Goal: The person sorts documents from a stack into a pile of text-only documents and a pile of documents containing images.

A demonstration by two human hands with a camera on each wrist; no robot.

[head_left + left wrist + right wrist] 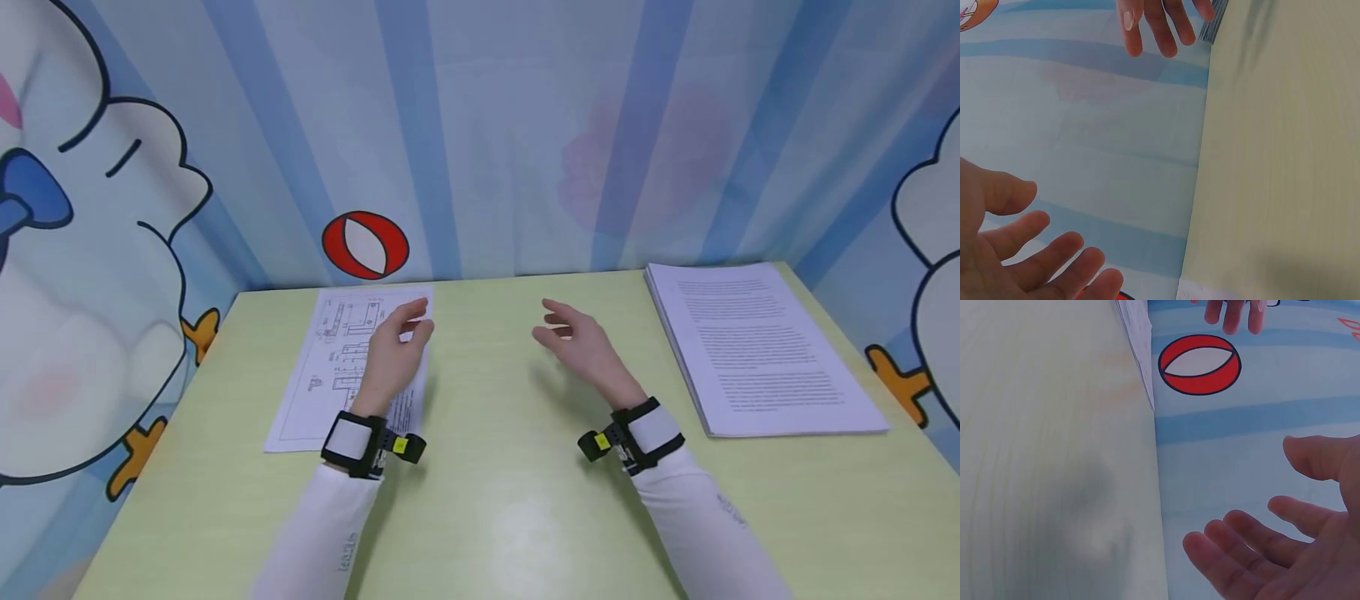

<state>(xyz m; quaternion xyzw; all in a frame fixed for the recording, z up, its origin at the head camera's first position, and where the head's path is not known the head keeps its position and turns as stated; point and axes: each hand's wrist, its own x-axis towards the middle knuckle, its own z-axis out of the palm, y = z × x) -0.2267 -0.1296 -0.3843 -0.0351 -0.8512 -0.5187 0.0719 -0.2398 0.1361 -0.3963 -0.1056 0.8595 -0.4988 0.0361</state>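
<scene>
My left hand (394, 357) hovers above a sheet of paper (300, 417) printed with technical drawings, at the left of the table. Its fingers are loosely bent and nothing lies between them, as the left wrist view also shows. Across from it, my right hand (588, 350) is held over the bare tabletop, palm turned inward. In the right wrist view the right fingers (1235, 550) spread loosely with nothing in them. To the right of that hand lies a thick stack of printed paper (765, 350), apart from the fingers.
The pale yellow-green table (495, 500) ends at the back against a blue striped curtain (510, 142) with cartoon figures. A red and white oval (365, 244) is printed on the curtain behind the sheet. Each wrist wears a strapped camera (408, 447).
</scene>
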